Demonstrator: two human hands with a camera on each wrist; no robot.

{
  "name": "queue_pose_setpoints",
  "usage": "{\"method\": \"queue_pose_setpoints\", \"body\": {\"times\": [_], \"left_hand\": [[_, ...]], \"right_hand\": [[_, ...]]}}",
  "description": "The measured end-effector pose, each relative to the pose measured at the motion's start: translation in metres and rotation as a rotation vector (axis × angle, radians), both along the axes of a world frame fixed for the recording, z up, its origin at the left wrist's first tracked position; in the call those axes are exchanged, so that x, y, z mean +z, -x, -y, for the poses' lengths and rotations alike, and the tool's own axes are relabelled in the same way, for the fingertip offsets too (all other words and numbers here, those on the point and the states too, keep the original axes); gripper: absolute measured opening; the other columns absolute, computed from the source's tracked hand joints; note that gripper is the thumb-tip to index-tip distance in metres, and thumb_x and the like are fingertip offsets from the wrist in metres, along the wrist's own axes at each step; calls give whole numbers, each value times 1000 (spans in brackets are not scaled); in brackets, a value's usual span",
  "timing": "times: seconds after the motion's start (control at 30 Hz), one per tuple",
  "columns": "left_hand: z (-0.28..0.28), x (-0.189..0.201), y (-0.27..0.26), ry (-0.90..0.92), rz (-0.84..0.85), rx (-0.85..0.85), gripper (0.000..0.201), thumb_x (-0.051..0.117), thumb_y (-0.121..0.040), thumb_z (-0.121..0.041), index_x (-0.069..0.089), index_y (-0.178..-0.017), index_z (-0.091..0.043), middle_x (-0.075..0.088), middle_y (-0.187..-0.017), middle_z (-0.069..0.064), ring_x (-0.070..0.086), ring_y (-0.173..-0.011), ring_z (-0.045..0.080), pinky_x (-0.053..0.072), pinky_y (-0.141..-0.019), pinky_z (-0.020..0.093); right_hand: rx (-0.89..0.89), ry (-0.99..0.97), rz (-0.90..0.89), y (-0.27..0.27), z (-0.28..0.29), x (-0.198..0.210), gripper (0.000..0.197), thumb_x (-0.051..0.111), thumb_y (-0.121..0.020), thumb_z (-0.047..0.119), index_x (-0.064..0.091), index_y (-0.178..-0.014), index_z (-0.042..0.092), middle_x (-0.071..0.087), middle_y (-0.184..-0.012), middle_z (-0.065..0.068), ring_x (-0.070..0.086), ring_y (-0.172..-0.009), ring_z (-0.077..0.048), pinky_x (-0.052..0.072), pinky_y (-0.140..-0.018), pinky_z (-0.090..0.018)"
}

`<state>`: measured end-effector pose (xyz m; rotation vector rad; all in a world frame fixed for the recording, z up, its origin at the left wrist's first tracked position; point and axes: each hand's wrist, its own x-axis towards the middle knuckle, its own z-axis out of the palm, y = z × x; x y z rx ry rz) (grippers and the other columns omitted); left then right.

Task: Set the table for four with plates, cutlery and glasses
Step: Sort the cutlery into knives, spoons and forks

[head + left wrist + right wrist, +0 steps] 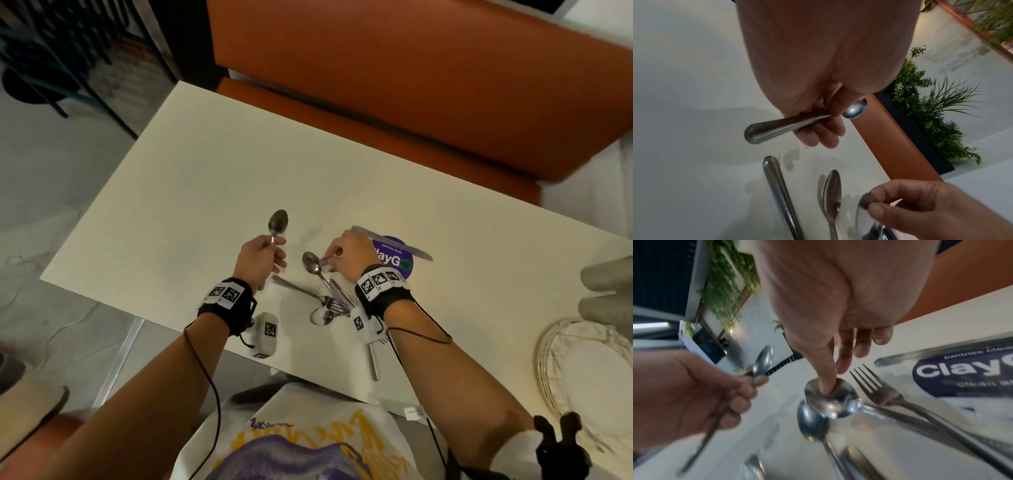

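My left hand [279,250] grips a spoon [278,222] by its handle, bowl pointing up and away, held above the cream table [205,171]. The left wrist view shows that hand [830,123] curled round the spoon's beaded handle [777,128]. My right hand [330,260] pinches the bowl of a second spoon [324,263] at the top of a cutlery pile [325,298] of spoons and forks. In the right wrist view the hand's thumb [827,386] presses into that spoon bowl [838,404], beside a fork [875,389]. A knife [390,241] lies behind the right hand.
A round purple sticker [397,263] sits on the table under the knife. White stacked plates [582,363] stand at the right edge, with blurred grey shapes [606,291] behind them. An orange bench [411,85] runs along the far side. Floor lies to the left.
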<state>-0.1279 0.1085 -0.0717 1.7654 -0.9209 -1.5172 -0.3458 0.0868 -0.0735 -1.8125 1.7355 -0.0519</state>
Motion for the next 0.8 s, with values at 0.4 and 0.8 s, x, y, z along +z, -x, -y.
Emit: {"method": "queue_pose_setpoints", "body": {"times": [0.4, 0.8], "left_hand": [[16, 28, 42, 31, -241, -60, 23, 45, -99, 5, 66, -110, 6, 75, -96, 24, 75, -91, 35, 62, -82, 38], [8, 45, 46, -95, -402, -53, 34, 38, -106, -9, 67, -117, 5, 53, -69, 9, 49, -48, 19, 42, -47, 27]], "right_hand": [[-340, 210, 490, 4, 23, 67, 10, 77, -86, 20, 75, -96, 20, 73, -88, 7, 66, -83, -6, 50, -77, -14], [-473, 195, 463, -22, 21, 49, 16, 73, -89, 22, 78, -103, 14, 72, -89, 5, 62, -78, -4, 42, -70, -6]]}}
